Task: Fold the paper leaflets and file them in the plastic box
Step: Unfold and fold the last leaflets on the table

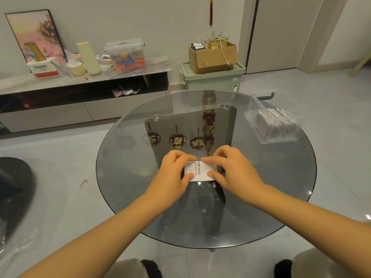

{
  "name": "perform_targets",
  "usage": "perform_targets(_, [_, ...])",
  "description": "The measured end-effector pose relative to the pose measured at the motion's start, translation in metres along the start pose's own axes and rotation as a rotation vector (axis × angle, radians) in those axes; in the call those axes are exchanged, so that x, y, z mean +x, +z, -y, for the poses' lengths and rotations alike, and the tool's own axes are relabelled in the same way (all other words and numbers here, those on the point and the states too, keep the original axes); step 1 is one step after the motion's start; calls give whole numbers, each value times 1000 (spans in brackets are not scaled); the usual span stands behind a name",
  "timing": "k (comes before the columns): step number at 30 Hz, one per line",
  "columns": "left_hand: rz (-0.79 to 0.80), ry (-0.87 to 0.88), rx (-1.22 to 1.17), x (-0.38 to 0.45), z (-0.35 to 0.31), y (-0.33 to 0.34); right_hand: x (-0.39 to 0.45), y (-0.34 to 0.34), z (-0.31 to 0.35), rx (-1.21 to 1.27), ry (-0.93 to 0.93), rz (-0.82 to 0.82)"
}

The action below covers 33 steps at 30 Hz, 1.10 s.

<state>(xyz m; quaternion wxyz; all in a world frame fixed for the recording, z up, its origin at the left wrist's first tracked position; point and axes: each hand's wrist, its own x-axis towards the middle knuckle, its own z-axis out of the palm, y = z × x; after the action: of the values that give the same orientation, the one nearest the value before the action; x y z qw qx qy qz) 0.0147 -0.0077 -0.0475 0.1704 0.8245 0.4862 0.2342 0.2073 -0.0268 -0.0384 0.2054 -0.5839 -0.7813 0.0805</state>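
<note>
A small white paper leaflet (200, 171) with printed text lies folded on the round glass table (140, 207), near its middle. My left hand (172, 173) pinches its left end between thumb and fingers. My right hand (230, 169) pinches the right end, index finger along the top edge and thumb on the lower edge. A clear plastic box (259, 125) stands open at the table's right rim, holding several folded leaflets (281, 123) on edge.
Red and gold ornaments (177, 141) show through the glass under the table. A low TV cabinet (80, 97) with clutter lines the far wall. A green bin (212, 79) carrying a cardboard box stands behind the table. A dark round object (14, 187) sits left.
</note>
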Motion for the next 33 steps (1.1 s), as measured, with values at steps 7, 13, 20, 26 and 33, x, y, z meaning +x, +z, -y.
perform_targets(7, [40,200,225,-3,3,-3,-11,1,1,-248,-111,151])
perform_targets(13, [157,187,172,1,6,-13,-14,1,-3,-240,-100,187])
perform_targets(20, [145,301,263,7,-14,-21,-12,-12,-3,-177,-199,-8])
perform_targets(26, [-68,72,-178,28,-49,-22,-10,-55,-11,76,27,-70])
perform_targets(33, [-1,71,-188,82,-81,-30,-1,-103,-30,122,106,-43])
